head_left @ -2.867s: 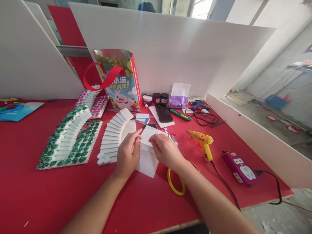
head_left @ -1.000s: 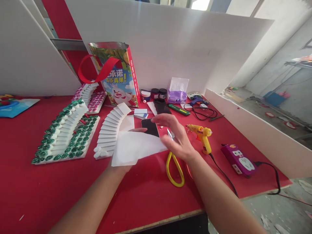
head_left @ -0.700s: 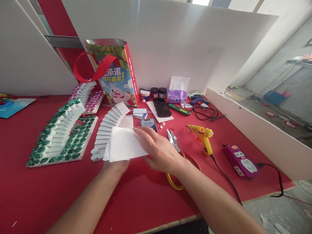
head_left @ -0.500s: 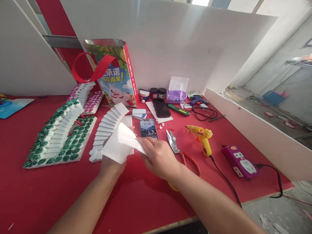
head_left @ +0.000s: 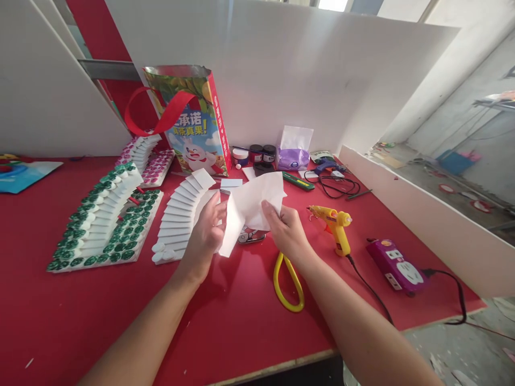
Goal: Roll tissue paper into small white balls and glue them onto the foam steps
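A white tissue (head_left: 255, 201) is stretched between my two hands, creased near its left part. My left hand (head_left: 206, 230) has its fingers curled at the tissue's left edge. With the thumb on top, my right hand (head_left: 287, 228) pinches the tissue's right side. Below my right hand, a yellow handle loop (head_left: 288, 284) lies on the table, its upper end hidden by the hand. Left of my left hand stands a curved fan of white strips (head_left: 179, 214) with white discs at its foot. The phone's lower edge (head_left: 252, 239) shows under the tissue.
On the red table (head_left: 225, 327) are a green-dotted stair-like model (head_left: 104, 220), a printed bag (head_left: 197, 123), a tissue pack (head_left: 293, 155), paint jars (head_left: 261, 154), a green cutter (head_left: 298, 180), a yellow glue gun (head_left: 332, 225) with its cord, and a purple power strip (head_left: 398, 265).
The tissue has been spread and moved right, off my left hand. My left hand now grips its left edge, and my right hand has shifted right, covering the shears' blades.
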`<state>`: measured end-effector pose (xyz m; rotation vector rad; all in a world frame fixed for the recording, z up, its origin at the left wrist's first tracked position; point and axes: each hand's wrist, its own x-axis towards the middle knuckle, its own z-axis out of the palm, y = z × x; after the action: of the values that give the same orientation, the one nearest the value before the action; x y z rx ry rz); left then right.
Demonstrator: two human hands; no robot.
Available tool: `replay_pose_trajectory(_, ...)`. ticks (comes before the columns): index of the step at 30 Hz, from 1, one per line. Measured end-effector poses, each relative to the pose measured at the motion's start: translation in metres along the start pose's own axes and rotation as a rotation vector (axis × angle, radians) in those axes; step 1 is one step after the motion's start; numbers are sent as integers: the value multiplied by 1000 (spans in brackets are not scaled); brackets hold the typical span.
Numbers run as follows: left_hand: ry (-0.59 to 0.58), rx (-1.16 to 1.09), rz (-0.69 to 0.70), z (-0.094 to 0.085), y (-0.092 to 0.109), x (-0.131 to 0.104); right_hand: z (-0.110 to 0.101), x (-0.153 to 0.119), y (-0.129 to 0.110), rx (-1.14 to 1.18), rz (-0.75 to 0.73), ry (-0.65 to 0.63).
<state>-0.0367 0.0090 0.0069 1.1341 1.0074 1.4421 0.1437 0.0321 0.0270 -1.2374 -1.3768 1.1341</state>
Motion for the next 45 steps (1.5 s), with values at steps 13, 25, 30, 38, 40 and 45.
replay_pose_trajectory(13,-170,134,86,5,5,-4,0,6,1,181,81,-13)
replay_pose_trajectory(25,269,-314,-138,0,4,11,-24,7,-8,219,63,-275)
replay_pose_trajectory(30,297,-399,-203,-3,8,14,-39,15,-17,257,58,-125)
replay_pose_trajectory(38,100,-448,-526,8,12,4,-23,5,-20,240,88,-235)
replay_pose_trajectory(40,124,-483,-578,10,11,5,-14,0,-16,167,98,-296)
replay_pose_trajectory(45,226,-436,-600,5,12,9,-19,-2,-19,-8,267,-457)
